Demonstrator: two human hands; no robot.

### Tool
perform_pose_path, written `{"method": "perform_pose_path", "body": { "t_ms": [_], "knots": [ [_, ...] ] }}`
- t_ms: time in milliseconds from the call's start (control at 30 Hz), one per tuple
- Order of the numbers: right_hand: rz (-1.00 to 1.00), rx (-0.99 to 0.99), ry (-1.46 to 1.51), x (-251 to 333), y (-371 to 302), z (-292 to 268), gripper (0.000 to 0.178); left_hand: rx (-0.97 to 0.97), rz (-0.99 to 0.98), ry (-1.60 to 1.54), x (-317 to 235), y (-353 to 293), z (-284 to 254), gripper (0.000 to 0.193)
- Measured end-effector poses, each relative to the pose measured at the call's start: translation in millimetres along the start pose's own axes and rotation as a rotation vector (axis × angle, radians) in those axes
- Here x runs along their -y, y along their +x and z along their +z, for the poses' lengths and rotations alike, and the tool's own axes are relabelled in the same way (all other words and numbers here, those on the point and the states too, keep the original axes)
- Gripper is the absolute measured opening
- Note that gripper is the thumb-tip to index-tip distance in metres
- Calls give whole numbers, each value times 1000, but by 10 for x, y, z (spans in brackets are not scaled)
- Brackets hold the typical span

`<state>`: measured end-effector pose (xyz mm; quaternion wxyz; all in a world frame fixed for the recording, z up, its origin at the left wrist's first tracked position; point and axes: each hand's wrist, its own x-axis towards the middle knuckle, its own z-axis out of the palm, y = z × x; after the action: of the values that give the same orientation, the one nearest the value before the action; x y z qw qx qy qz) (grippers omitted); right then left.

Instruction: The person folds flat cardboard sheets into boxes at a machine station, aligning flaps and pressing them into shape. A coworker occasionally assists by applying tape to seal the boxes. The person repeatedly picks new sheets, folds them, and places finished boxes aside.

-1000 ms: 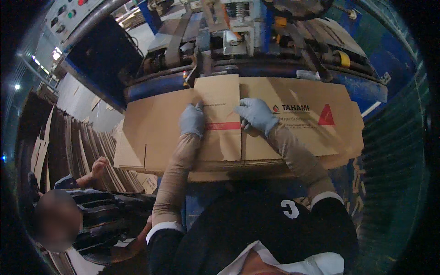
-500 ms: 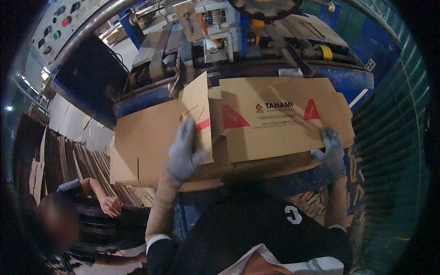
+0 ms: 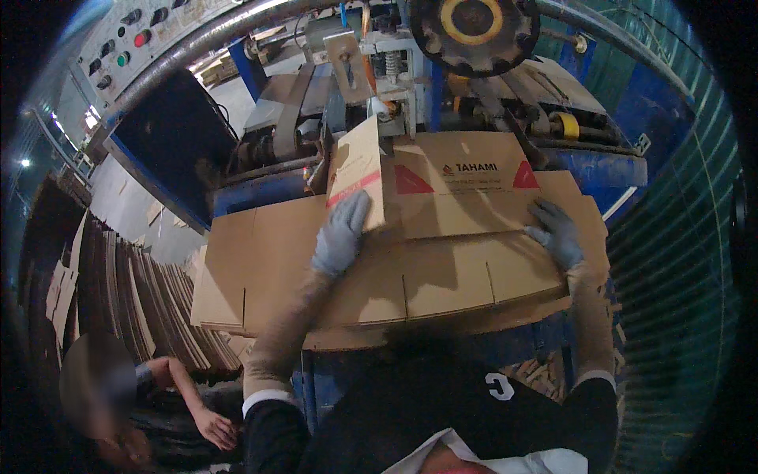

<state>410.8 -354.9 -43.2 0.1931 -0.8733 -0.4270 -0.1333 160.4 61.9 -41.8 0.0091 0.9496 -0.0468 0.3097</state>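
Observation:
A folded brown cardboard box blank [image 3: 466,213] with red shapes and dark print lies partly inside the machine in front of me. On its left side a narrow panel [image 3: 359,170] with a red stripe stands tilted up. My left hand [image 3: 342,231], in a grey glove, presses stretched fingers against that panel's near part. At the blank's right edge rests my right hand [image 3: 557,233], also gloved, its fingers spread and thumb apart. Beneath lies a stack of flat cardboard blanks [image 3: 446,272] with slots cut in their near edge.
The blue machine [image 3: 588,158] has a black handwheel [image 3: 472,28], rollers and belts beyond the blank. A control panel [image 3: 134,47] with buttons is at upper left. Stacked cardboard [image 3: 142,292] and another person's arm [image 3: 185,387] are at left. Green corrugated sheeting [image 3: 671,300] borders the right.
Both hands and the box blank have moved away from me, farther into the machine, uncovering the slotted stack beneath. The other person's arm at left has lowered.

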Motion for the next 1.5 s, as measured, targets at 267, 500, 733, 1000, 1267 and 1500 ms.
{"method": "perform_pose_path", "body": {
  "t_ms": [267, 500, 733, 1000, 1267, 1500],
  "knots": [
    [80, -114, -99, -16, 818, 499, 39, -63, -359, 229, 448, 667, 416, 55],
    [58, -239, -113, 313, 451, 107, 41, -338, -522, 76, 39, -48, -47, 85],
    [821, -475, -336, 90, -1219, 51, 53, -622, -1263, -180, -57, -1832, -1081, 65],
    [271, 53, -214, -265, -780, 68, 34, -286, -1326, 557, 220, -2260, -819, 38],
    [179, 403, -116, 1108, 1120, 614, 79, -1329, -1505, -781, 169, -2166, -1375, 44],
    [51, 104, 58, 1330, 453, 91, 69, -1486, -1273, -1060, 127, -2160, -1619, 51]
  ]
}}
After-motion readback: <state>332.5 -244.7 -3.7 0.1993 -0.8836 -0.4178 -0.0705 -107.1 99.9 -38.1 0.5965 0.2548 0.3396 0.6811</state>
